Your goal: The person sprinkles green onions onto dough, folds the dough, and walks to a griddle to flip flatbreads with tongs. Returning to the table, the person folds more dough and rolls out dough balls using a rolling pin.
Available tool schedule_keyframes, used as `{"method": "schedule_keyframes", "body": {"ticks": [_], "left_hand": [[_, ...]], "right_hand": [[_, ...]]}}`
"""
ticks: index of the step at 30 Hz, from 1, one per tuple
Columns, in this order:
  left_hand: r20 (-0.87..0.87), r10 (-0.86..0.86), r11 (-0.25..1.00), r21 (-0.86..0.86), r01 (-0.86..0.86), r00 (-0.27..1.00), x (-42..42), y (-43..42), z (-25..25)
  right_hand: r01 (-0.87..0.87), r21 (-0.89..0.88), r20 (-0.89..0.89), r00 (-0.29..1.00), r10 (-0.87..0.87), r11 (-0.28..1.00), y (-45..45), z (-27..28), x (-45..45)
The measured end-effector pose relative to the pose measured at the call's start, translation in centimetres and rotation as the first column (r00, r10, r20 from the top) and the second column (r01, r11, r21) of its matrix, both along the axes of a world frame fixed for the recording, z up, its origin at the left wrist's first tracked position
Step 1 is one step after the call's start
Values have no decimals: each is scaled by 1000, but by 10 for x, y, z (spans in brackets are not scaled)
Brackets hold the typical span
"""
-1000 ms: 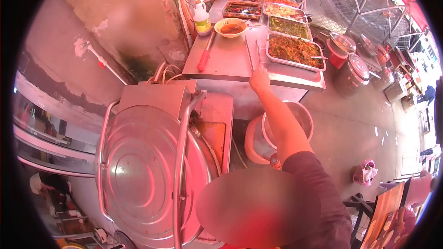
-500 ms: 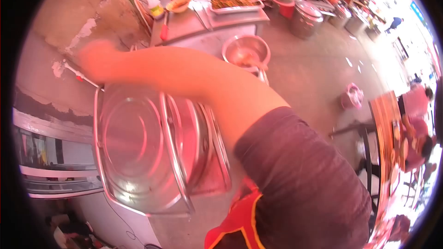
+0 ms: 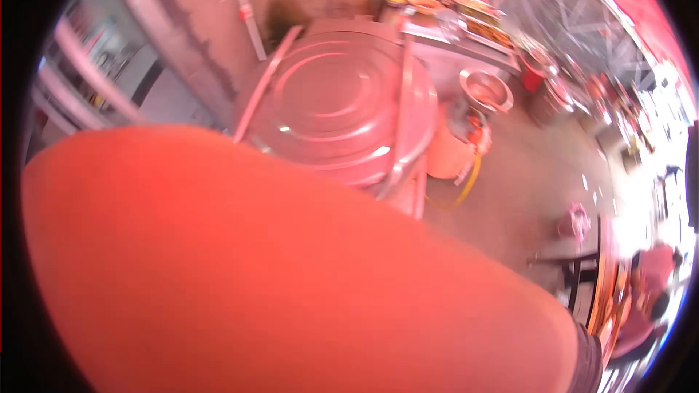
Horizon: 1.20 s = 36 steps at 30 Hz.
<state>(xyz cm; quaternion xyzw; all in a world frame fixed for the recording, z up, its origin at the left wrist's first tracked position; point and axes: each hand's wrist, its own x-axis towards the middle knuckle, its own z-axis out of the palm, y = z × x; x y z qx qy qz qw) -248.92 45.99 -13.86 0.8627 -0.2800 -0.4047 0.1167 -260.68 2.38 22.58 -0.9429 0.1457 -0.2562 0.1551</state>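
Note:
A bare arm (image 3: 291,269), my right by the side it comes from, fills the lower part of the view, close to the camera. Its dark sleeve (image 3: 588,360) shows at the lower right. Neither of my hands is visible, so what they hold or touch cannot be seen. Beyond the arm is a large round metal piece with concentric rings (image 3: 324,91), flanked by metal rails (image 3: 402,109). The arm hides its near edge. A metal bowl (image 3: 486,91) sits to the right of it, above a pale container (image 3: 448,153) with a yellow hose (image 3: 471,183).
Food trays (image 3: 486,31) stand on a counter (image 3: 455,44) at the back. Several pots, one a large metal pot (image 3: 546,102), stand right of it. A pink basket (image 3: 575,223) is on the floor (image 3: 524,175). People (image 3: 653,269) sit by a wooden table (image 3: 604,284) at far right.
The view has swung left and upward, so the ringed metal piece now lies higher and further right. The arm has come much closer to the camera, and its hand has left the view.

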Motion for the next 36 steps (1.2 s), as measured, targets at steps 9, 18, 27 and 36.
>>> {"method": "schedule_keyframes", "body": {"ticks": [9, 18, 27, 36], "left_hand": [[-106, 587, 804, -46, -593, 803, 68, 99, -51], [-253, 891, 406, 75, -911, 376, 145, 71, -73], [-184, 941, 308, 111, -945, 285, 289, -61, 3], [-144, 894, 447, 279, -850, 424, 641, -183, 0]], "right_hand": [[-197, -666, 204, 879, 430, 719, 38, 159, 211], [-397, -233, -570, 795, 207, 888, -141, -43, 386], [-521, 142, -738, 511, 441, 842, -177, -143, 608], [-457, -29, -825, 513, 237, 889, -279, -158, 860]]}}
